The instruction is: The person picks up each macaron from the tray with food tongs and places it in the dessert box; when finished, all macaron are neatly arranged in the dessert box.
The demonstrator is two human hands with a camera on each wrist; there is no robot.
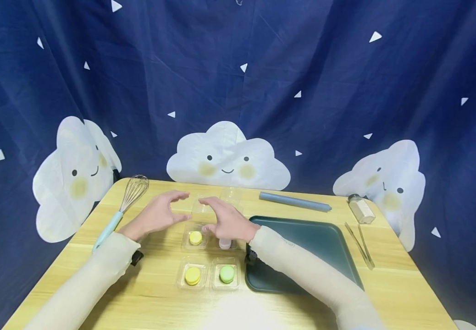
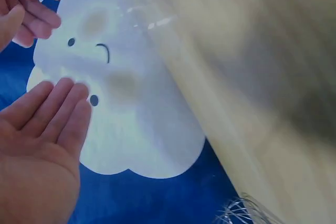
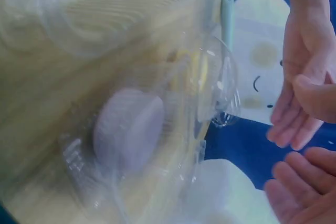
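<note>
My left hand (image 1: 157, 214) and right hand (image 1: 230, 221) hover over the back pair of clear plastic boxes, fingers gently curved and apart, holding nothing. Palms face each other in the left wrist view, with the left hand (image 2: 44, 145) below. A yellow macaron (image 1: 195, 238) sits in the back left box. Beside it, a pale purple macaron (image 1: 224, 243) is partly hidden by my right hand; the right wrist view shows this purple macaron (image 3: 128, 129) close up. Raised clear lids (image 1: 231, 195) stand behind. In front, two more boxes contain a yellow macaron (image 1: 192, 275) and a green macaron (image 1: 227, 274).
A dark green tray (image 1: 312, 229) lies right of the boxes, partly under my right forearm. Behind it is a grey-blue rod (image 1: 296, 201). Tongs (image 1: 360, 246) and a jar (image 1: 362, 209) are farther right. A whisk (image 1: 116, 215) lies at the left.
</note>
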